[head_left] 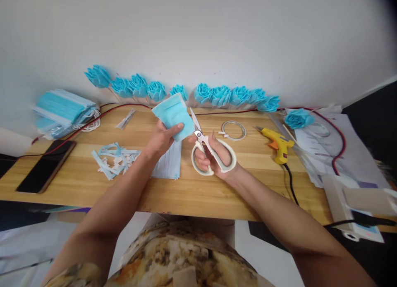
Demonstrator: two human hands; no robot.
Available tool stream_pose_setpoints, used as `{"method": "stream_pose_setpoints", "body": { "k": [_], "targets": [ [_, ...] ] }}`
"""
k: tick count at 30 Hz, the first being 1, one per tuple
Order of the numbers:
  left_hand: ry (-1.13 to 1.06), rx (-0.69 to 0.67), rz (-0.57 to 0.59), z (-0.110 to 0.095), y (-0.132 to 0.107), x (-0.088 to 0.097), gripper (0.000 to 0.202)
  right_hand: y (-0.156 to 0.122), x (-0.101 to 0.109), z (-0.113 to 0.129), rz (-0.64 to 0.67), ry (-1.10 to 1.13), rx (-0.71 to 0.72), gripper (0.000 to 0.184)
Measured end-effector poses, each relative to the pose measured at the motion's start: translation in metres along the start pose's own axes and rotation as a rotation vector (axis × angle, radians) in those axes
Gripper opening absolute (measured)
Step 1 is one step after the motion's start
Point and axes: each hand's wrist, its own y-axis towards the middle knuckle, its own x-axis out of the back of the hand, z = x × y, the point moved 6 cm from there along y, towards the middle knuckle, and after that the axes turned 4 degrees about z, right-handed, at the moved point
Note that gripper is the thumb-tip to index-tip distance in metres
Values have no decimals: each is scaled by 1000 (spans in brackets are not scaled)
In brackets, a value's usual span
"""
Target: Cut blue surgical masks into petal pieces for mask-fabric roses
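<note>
My left hand (163, 139) pinches a light-blue piece of face mask fabric (174, 115) by its lower left part, thumb on top. A pair of scissors (214, 149) with white handles is in my right hand (217, 154), fingers through the loops. The blades point up and to the left, beside the right edge of the fabric and slightly parted. Under my hands lies a light-blue face mask (167, 163) on the wooden table (198, 196), partly hidden by my left hand and the held piece.
Blue fabric flowers (221, 96) line the wall. At left are stacked masks (65, 109), a phone (46, 166) and cut scraps (113, 159). At right are a tape roll (234, 130), a yellow glue gun (278, 144) with a black cord, another flower (298, 118) and plastic sheets.
</note>
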Motion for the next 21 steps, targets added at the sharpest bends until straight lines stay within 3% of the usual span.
{"method": "stream_pose_setpoints", "body": {
  "k": [8, 16, 21],
  "targets": [
    [-21, 9, -4, 0, 0, 0, 75, 1, 1, -1, 1, 9, 2, 58],
    [-30, 23, -10, 0, 0, 1, 73, 5, 5, -7, 56, 26, -7, 57],
    [-56, -5, -37, -2, 2, 6, 75, 4, 7, -8, 23, 7, 41, 62]
  ]
}}
